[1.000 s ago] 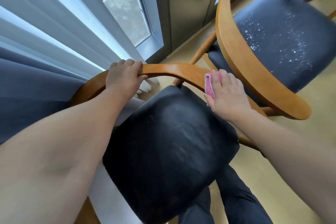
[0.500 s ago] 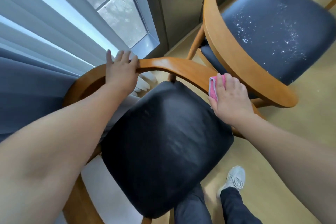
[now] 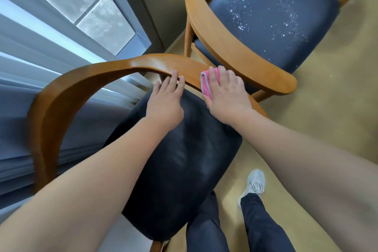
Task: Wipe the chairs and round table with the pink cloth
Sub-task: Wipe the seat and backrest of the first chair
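Pressing pink cloth on chair backrest, right hand; left hand fingertips touching.

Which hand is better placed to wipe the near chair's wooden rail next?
Right. The right hand presses the pink cloth flat on the near chair's rail; the left hand holds no cloth, only its fingertips touching the same rail.
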The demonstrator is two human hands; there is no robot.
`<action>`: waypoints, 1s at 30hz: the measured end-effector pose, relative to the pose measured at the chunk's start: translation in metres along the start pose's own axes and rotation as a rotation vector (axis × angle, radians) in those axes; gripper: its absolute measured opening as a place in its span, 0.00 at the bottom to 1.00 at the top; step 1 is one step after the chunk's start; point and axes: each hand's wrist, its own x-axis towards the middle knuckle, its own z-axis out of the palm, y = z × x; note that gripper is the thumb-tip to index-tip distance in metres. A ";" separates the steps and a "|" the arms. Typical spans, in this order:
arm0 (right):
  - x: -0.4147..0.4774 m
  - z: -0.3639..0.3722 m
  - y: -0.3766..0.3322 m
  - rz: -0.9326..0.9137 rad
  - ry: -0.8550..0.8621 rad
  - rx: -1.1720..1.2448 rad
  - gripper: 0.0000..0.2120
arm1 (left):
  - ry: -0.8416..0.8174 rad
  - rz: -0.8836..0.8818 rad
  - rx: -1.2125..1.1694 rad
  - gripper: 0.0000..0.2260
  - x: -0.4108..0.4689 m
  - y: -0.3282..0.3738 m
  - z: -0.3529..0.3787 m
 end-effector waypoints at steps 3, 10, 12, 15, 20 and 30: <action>-0.015 0.006 0.008 0.030 0.000 0.013 0.37 | -0.036 -0.023 -0.021 0.37 0.000 0.002 -0.004; -0.068 0.019 0.029 0.132 -0.031 0.029 0.37 | -0.046 -0.025 -0.020 0.39 0.000 0.003 -0.001; -0.081 0.023 0.032 0.150 -0.033 0.038 0.37 | -0.057 -0.044 -0.029 0.40 0.001 0.003 0.001; -0.096 0.029 0.036 0.191 -0.039 0.064 0.37 | -0.080 -0.078 -0.058 0.41 0.001 0.001 0.005; -0.117 0.043 0.040 0.270 -0.008 0.102 0.39 | -0.078 -0.089 -0.082 0.41 0.001 -0.001 0.006; -0.175 0.022 0.050 0.320 -0.108 0.305 0.34 | -0.035 -0.139 -0.176 0.38 -0.015 0.017 -0.014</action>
